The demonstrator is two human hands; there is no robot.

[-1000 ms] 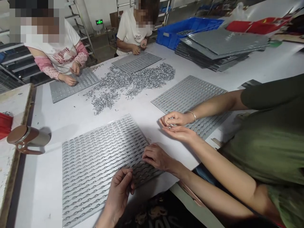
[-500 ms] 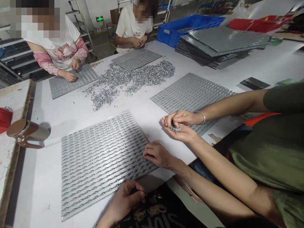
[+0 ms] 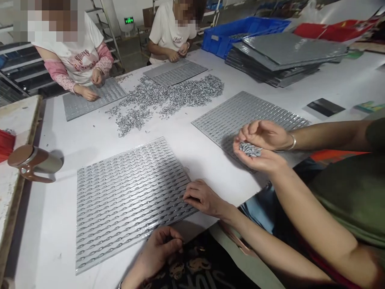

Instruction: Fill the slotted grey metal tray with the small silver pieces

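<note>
My left hand (image 3: pixel 164 249) is curled closed at the near edge of a grey ridged board (image 3: pixel 129 196), close to my dark shirt; whatever its fingers hold, if anything, is hidden. At the board's right edge, my right hand (image 3: pixel 204 197) has its fingers pressed together, tips down on the surface. What it pinches is too small to make out. Dark, pointed oval metal pieces sit in rows across the board. To the right, a co-worker's cupped hand (image 3: pixel 267 160) holds a heap of small metal pieces (image 3: pixel 250 149), with their other hand (image 3: pixel 266 134) resting over it.
A loose pile of metal pieces (image 3: pixel 180 94) lies mid-table. Another board (image 3: pixel 234 112) lies by the co-worker. Stacked grey sheets (image 3: pixel 288 52) and a blue crate (image 3: pixel 216 40) stand behind. A brown-lidded mug (image 3: pixel 45 162) is at left. Two people work at boards across the table.
The co-worker's hands have moved right, away from my board, and their palm shows a fuller heap of pieces. My own hands have hardly moved. The view has shifted slightly.
</note>
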